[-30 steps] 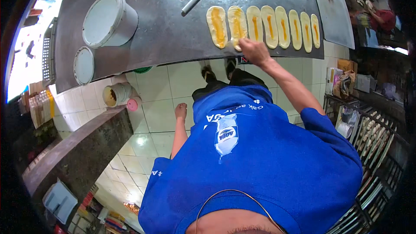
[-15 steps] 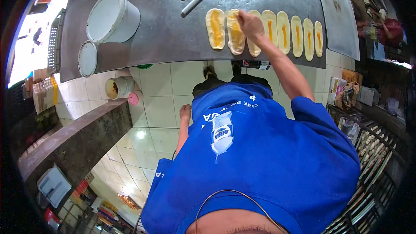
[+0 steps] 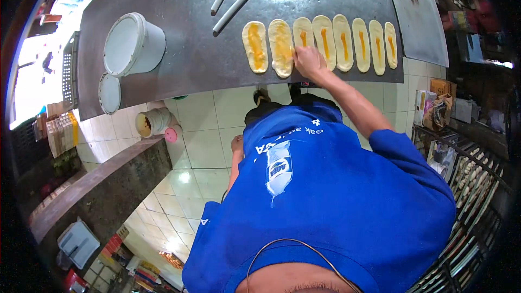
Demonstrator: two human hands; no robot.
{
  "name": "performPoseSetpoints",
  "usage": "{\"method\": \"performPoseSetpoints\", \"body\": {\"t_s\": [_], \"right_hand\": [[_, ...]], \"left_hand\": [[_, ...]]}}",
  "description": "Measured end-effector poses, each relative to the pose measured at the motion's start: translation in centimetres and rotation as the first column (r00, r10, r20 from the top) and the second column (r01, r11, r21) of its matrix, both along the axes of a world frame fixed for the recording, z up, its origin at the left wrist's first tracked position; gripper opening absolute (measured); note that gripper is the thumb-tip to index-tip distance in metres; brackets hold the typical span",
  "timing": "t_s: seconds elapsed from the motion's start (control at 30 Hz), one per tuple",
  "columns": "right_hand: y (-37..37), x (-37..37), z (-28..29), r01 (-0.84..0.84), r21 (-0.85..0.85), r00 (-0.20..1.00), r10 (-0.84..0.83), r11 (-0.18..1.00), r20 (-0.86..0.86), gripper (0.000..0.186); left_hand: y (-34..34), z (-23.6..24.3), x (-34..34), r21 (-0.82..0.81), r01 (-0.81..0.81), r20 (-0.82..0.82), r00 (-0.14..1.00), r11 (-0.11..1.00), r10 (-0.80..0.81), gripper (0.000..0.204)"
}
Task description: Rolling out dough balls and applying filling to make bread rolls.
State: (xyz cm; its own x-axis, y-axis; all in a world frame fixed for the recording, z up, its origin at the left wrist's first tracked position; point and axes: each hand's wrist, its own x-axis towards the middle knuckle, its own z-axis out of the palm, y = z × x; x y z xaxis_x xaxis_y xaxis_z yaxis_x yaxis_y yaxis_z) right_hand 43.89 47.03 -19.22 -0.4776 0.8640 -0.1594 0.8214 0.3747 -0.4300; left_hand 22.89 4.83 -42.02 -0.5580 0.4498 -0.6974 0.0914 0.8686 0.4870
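Observation:
My right hand point(image 3: 310, 62) is closed, with its fingertips bent down at the lower right side of the second dough strip point(image 3: 280, 43) from the left. Whatever the fingers may hold is hidden under them. This strip and the leftmost dough strip point(image 3: 255, 49) have a wide smear of yellow-orange filling. My hand covers the lower part of the third dough strip point(image 3: 302, 26). Several more flat oval strips, each with a thin orange line, run to the right, ending at a small dough strip point(image 3: 390, 49). My left hand point(image 3: 237, 145) hangs beside my shirt, its fingers hidden.
Dough lies along the near edge of a dark metal table point(image 3: 190, 49). A white bucket point(image 3: 138, 43) and a round white lid point(image 3: 110, 94) stand at left. Two grey rods point(image 3: 241, 4) lie farther back. A rack point(image 3: 461, 184) stands right; a low wall point(image 3: 108, 184) runs left.
My right hand has moved from the upper part of the second strip down toward its lower right side. The view has shifted a little; the dough strips lie as before.

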Motion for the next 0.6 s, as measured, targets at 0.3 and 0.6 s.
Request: {"method": "performPoseSetpoints", "body": {"t_s": [0.3,0.6], "right_hand": [[2.7,6.9,0.4,-0.225,0.393,0.961,0.27,0.892,-0.063,0.016],[11.6,5.8,-0.9,-0.141,0.278,0.984,0.165,0.95,-0.066,0.015]], "left_hand": [[1.4,0.3,0.9,0.033,-0.002,0.02,1.0,0.999,0.001,0.026],[6.0,4.2,1.7,-0.036,-0.023,0.027,0.999,0.999,0.024,0.027]]}}
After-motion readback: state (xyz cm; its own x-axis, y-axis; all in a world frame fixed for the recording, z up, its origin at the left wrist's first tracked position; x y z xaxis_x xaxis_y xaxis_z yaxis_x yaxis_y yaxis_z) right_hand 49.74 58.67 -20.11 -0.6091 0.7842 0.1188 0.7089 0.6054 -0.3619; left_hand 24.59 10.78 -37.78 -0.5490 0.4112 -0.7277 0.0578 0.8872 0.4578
